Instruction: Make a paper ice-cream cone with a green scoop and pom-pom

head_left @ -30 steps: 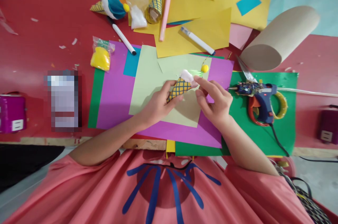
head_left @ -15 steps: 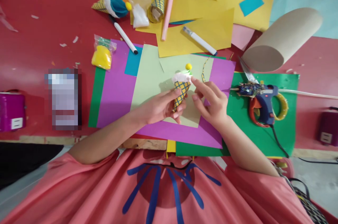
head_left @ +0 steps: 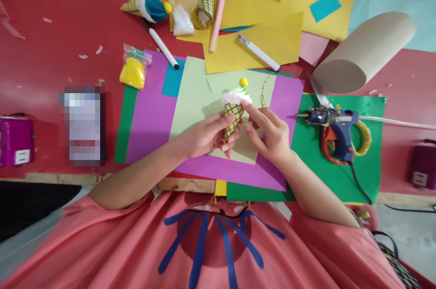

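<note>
My left hand [head_left: 213, 134] is wrapped round a small paper cone [head_left: 233, 118], yellow with a blue criss-cross pattern. Around the cone's mouth runs a fluffy white trim [head_left: 232, 97], with a bit of green above it and a yellow ball [head_left: 243, 82] at the tip. My right hand [head_left: 269, 132] has its fingers apart, and its index fingertip touches the white trim on the right side. Beneath both hands lies a pale green sheet [head_left: 194, 102] on a purple sheet [head_left: 150, 112].
A glue gun [head_left: 340, 127] rests on green paper at right, beside scissors and a cardboard tube [head_left: 364, 52]. Markers [head_left: 259, 52], a bag of yellow clay [head_left: 133, 72] and a second decorated cone [head_left: 146, 6] lie toward the back. A phone [head_left: 84, 125] is at left.
The cone has turned slightly, so more of its white trim shows. My right hand has shifted a little left, its index finger still at the trim.
</note>
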Motion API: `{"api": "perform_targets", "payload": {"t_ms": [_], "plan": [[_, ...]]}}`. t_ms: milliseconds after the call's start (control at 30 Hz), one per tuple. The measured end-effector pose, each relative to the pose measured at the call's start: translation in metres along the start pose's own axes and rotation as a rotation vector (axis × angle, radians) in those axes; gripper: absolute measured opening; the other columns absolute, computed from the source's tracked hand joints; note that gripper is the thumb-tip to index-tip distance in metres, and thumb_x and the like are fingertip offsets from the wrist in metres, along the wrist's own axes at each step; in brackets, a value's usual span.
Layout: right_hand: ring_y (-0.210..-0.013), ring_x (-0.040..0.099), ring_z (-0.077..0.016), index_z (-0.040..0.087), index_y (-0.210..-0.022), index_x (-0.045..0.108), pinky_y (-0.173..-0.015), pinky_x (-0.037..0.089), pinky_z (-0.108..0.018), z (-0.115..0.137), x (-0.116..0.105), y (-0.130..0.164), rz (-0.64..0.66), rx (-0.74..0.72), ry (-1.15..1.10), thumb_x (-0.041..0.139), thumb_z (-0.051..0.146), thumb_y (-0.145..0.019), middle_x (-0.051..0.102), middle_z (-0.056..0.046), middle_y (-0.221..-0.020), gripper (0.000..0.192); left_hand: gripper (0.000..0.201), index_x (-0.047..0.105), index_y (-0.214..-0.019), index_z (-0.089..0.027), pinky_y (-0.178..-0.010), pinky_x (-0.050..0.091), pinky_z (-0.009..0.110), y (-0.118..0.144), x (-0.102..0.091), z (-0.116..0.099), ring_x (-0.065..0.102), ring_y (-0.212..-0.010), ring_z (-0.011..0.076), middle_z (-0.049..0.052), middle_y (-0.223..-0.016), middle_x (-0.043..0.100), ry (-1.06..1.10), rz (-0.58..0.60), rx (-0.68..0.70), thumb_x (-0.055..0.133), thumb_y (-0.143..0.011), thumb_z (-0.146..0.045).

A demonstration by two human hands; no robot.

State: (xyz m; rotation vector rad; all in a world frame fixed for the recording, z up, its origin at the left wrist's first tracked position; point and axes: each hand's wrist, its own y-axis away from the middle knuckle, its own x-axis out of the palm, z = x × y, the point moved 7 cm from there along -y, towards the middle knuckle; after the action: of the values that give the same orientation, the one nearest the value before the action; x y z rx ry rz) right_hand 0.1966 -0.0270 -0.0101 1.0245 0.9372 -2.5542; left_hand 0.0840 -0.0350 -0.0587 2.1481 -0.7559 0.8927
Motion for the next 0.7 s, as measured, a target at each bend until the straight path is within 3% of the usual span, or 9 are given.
{"api": "perform_targets", "payload": {"t_ms": [233,433,567,700], "plan": [[-0.063,0.058,-0.012,0.022,-0.144,0.047,-0.057,0.05,-0.024,0.0021,0.0022,0.0005,0.022,-0.009,-0.004,0.049,0.025,-0.096,0.061,-0.002,-0.083,0.048,0.033,0.052,-0.094,-0.018,-0.048,0.058,0.023,0.0018,-0.0015,-0.0016,0.051,-0.045,0.0056,-0.006,-0.063,0.057,0.011,0.0,0.008,0.064,-0.086,-0.047],[-0.067,0.061,-0.0124,0.023,-0.134,0.055,-0.056,0.049,-0.023,0.0096,-0.0047,0.0016,-0.048,-0.13,-0.068,0.051,0.015,-0.092,0.063,-0.002,-0.083,0.043,0.027,0.055,-0.092,-0.018,-0.047,0.057,0.023,0.0018,0.0015,-0.0017,0.047,-0.042,0.0056,-0.006,-0.061,0.054,0.094,0.029,-0.03,0.057,-0.09,-0.044],[-0.063,0.057,-0.0115,0.025,-0.145,0.043,-0.056,0.05,-0.024,0.0013,-0.0041,0.0008,-0.053,-0.001,-0.073,0.051,0.019,-0.093,0.061,0.0,-0.081,0.053,0.027,0.058,-0.097,-0.016,-0.047,0.055,0.024,0.0011,0.0004,-0.0024,0.038,-0.039,0.0053,-0.007,-0.056,0.047,0.132,0.019,-0.031,0.05,-0.091,-0.042],[-0.063,0.056,-0.0118,0.023,-0.149,0.037,-0.057,0.051,-0.024,0.0007,0.0024,0.0009,0.018,0.018,-0.048,0.052,0.023,-0.094,0.06,-0.001,-0.082,0.057,0.029,0.058,-0.096,-0.015,-0.046,0.055,0.025,0.0002,-0.0003,0.0016,0.034,-0.039,0.0051,-0.007,-0.055,0.045,0.137,0.016,-0.063,0.048,-0.09,-0.042]]}}
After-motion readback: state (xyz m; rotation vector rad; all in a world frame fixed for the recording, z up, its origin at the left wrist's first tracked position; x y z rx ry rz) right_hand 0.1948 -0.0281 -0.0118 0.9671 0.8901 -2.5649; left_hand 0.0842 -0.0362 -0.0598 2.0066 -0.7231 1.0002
